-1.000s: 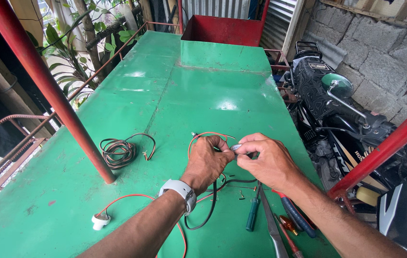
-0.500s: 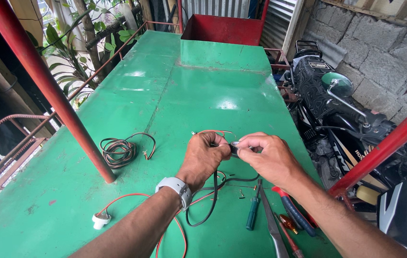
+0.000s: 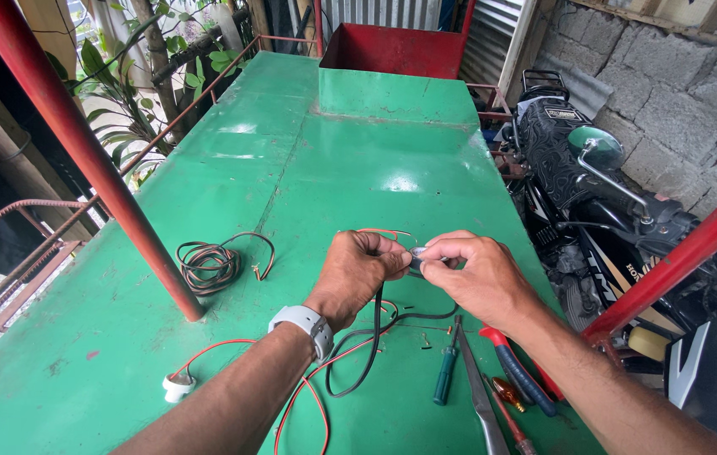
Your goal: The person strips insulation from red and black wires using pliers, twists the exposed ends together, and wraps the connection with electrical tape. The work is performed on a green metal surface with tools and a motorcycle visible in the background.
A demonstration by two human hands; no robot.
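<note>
Your hands have drawn closer since the earlier frame: left hand (image 3: 364, 268) and right hand (image 3: 468, 271) now pinch the small wire joint (image 3: 417, 251) above the green table (image 3: 333, 143). A loose pinch could let the strands slip apart.

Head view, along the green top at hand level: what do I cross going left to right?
Red post → coiled wire → left hand → right hand → motorcycle.
</note>
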